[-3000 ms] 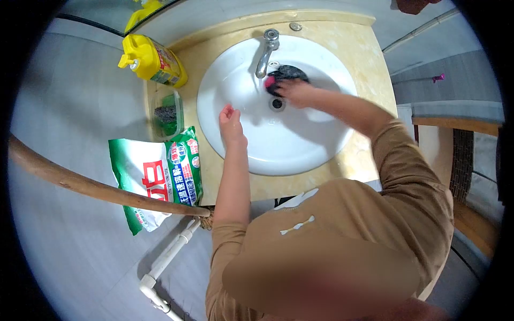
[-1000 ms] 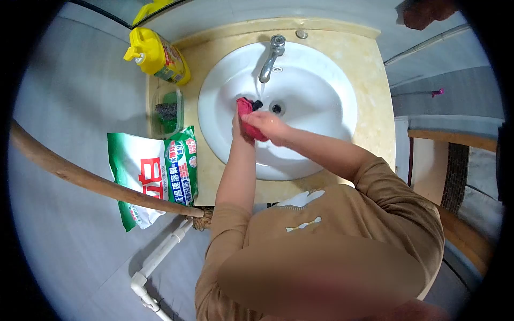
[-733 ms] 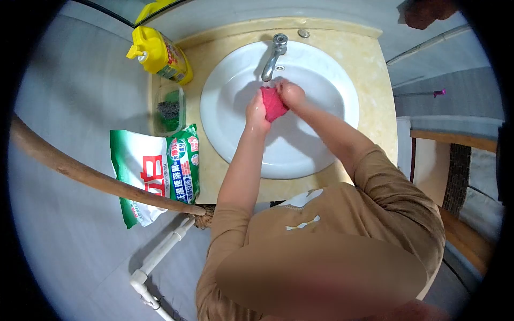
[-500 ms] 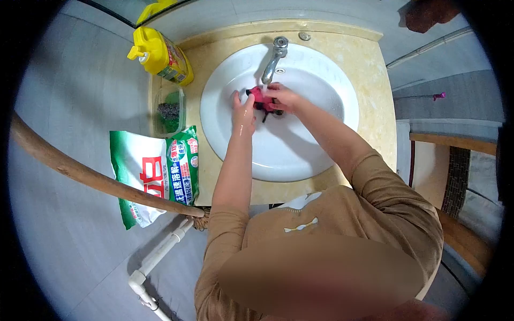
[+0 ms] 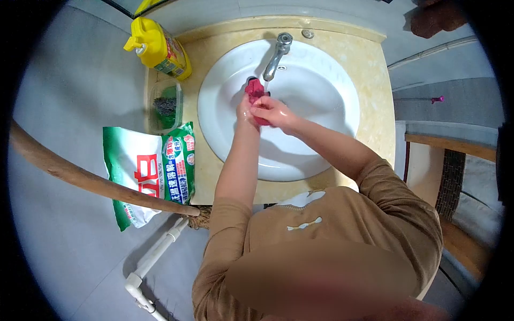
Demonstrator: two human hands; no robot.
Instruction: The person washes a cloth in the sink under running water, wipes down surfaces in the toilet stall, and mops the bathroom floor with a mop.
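Observation:
In the white washbasin (image 5: 305, 144), a small wet pinkish-red item (image 5: 255, 89) with black parts is between my two hands; its exact kind I cannot make out. My left hand (image 5: 247, 111) grips it from the left and below, its fingers partly hidden. My right hand (image 5: 273, 113) closes on its lower part from the right, fingers bent over it. Just above stands the chrome faucet (image 5: 277, 58), with a thin stream of water at its spout beside the item. Both hands look wet.
Left on the counter (image 5: 375, 107) stand a yellow pump bottle (image 5: 160, 49) and a clear plastic box (image 5: 167, 107) with a green and dark scrubber. A detergent bag (image 5: 147, 174) lies nearer me. A wooden stick (image 5: 80, 174) crosses in front of it; a white pipe (image 5: 155, 254) runs below.
The pinkish-red item has turned and bunched up, now more upright. My right hand has moved left and down onto it, close against my left hand. The view has shifted slightly.

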